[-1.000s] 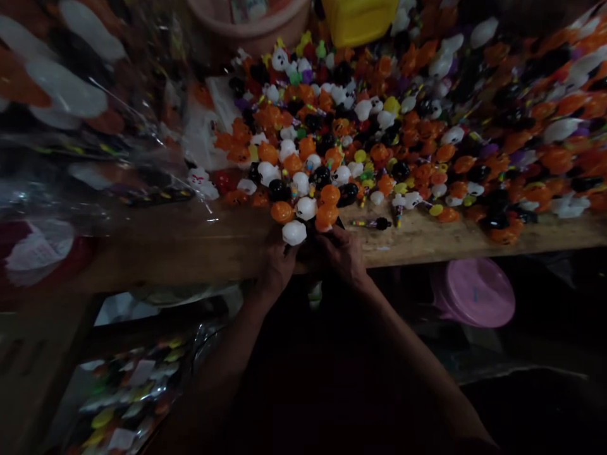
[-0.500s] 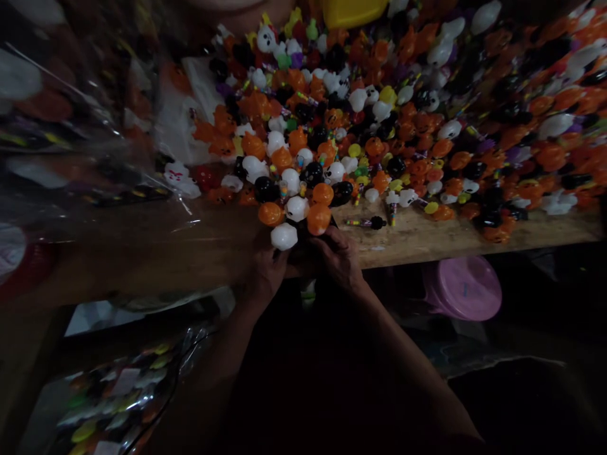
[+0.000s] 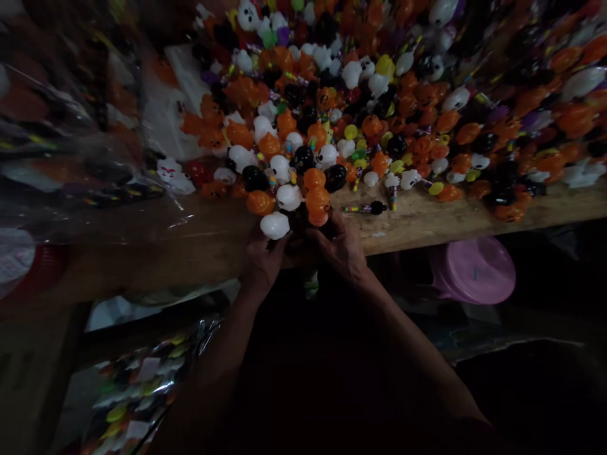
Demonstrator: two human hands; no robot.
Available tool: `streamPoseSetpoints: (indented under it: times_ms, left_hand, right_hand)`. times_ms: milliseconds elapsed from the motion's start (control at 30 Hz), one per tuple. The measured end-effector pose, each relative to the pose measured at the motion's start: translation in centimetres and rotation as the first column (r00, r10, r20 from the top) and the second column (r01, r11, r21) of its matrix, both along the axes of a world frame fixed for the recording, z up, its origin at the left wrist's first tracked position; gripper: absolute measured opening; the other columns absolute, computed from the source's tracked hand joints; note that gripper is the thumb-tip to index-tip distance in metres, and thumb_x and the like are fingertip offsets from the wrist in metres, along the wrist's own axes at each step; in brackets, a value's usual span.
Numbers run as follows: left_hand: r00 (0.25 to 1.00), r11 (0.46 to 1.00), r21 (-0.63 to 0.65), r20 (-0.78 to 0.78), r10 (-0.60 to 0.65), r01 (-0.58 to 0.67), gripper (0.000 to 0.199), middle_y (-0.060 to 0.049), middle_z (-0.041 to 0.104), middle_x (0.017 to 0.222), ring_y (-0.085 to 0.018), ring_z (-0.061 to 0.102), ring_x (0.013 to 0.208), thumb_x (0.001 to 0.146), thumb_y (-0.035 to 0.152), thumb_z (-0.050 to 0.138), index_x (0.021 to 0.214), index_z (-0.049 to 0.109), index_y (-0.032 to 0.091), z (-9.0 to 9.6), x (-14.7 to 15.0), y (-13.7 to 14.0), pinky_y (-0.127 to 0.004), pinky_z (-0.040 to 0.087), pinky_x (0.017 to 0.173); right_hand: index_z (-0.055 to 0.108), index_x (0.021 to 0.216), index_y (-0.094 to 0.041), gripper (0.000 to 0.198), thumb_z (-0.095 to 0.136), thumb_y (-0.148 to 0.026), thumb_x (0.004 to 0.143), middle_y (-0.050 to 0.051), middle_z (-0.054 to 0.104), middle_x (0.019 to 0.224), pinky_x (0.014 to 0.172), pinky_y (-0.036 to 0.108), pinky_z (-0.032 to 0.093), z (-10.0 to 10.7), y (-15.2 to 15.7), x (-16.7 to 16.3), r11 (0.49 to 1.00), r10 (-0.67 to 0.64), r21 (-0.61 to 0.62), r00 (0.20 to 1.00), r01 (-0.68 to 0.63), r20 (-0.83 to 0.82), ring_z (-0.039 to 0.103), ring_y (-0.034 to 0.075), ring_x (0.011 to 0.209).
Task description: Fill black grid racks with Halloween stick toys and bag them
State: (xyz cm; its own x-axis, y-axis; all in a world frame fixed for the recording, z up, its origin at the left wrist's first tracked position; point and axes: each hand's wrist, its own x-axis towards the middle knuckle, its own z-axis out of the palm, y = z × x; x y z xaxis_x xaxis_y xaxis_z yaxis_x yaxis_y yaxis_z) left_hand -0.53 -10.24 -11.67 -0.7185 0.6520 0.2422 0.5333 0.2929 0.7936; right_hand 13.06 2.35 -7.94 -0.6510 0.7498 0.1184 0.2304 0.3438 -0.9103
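Note:
My left hand (image 3: 263,256) is closed at the table's front edge, just under a white ghost-like plastic head (image 3: 275,225); its fingertips are in shadow, so what they grip is hidden. Across from it, my right hand (image 3: 345,246) has thumb and fingers curled round the lower part of an orange pumpkin-like toy (image 3: 317,205). Dark space lies between the hands. Just beyond them stands a tight cluster of similar heads, among them a white one (image 3: 288,197), an orange one (image 3: 260,202) and a black one (image 3: 336,177). Some sit on tubes with coloured beads.
A large heap of orange, white, black and yellow toys (image 3: 422,120) covers the wooden table (image 3: 213,227). A loose black-topped tube (image 3: 365,208) lies to the right. Clear plastic bags (image 3: 71,145) fill the left. A pink plastic stool (image 3: 478,268) and bagged toys (image 3: 137,385) are below.
The camera view has shifted slightly, so the table things appear higher. My right hand's fingers have moved up alongside the orange toy. My left hand remains below the white head.

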Motion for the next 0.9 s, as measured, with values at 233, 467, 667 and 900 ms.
streamPoseSetpoints:
  times_ms: [233,467,667,900]
  left_hand:
    - [0.999,1.000,-0.002,-0.036,0.009,-0.009,0.031,-0.009,0.079,0.097,-0.026,0.075,0.095,0.087,0.049,0.071,0.093,0.077,0.019,-1.0,-0.5,0.3,-0.039,0.061,0.096]
    - [0.998,0.997,-0.036,-0.024,-0.063,0.062,0.027,-0.008,0.079,0.100,-0.026,0.074,0.103,0.090,0.044,0.071,0.101,0.078,0.020,0.0,-0.4,-0.4,-0.036,0.060,0.098]
    - [0.994,0.995,-0.056,-0.056,-0.092,0.089,0.029,-0.010,0.079,0.105,-0.026,0.074,0.104,0.091,0.042,0.069,0.105,0.077,0.018,-0.2,-0.5,-0.5,-0.038,0.059,0.099]
    - [1.000,1.000,-0.005,0.004,-0.007,0.007,0.029,-0.007,0.077,0.092,-0.023,0.075,0.085,0.088,0.044,0.071,0.101,0.073,0.018,1.1,0.8,-2.1,-0.034,0.063,0.079]
  right_hand:
    - [0.070,0.090,-0.021,0.018,0.057,-0.032,0.095,0.007,0.071,0.093,0.080,0.034,0.053,0.7,0.5,0.6,0.978,0.061,0.199,0.998,-0.064,0.019,0.064,0.022,0.086]
    - [0.074,0.088,-0.024,0.031,0.058,-0.048,0.098,0.005,0.073,0.086,0.086,0.037,0.055,-1.1,0.1,-1.3,0.976,0.026,0.218,0.998,-0.014,-0.049,0.066,0.021,0.083]
    - [0.073,0.090,-0.023,0.030,0.058,-0.046,0.100,0.007,0.075,0.092,0.089,0.038,0.055,-2.2,-0.2,-1.5,0.952,0.037,0.304,0.999,-0.038,0.007,0.067,0.024,0.092]
    - [0.069,0.086,-0.022,0.024,0.056,-0.034,0.102,0.008,0.072,0.089,0.085,0.036,0.053,-2.9,0.0,-1.6,0.909,0.076,0.408,0.996,-0.085,0.039,0.065,0.023,0.090]
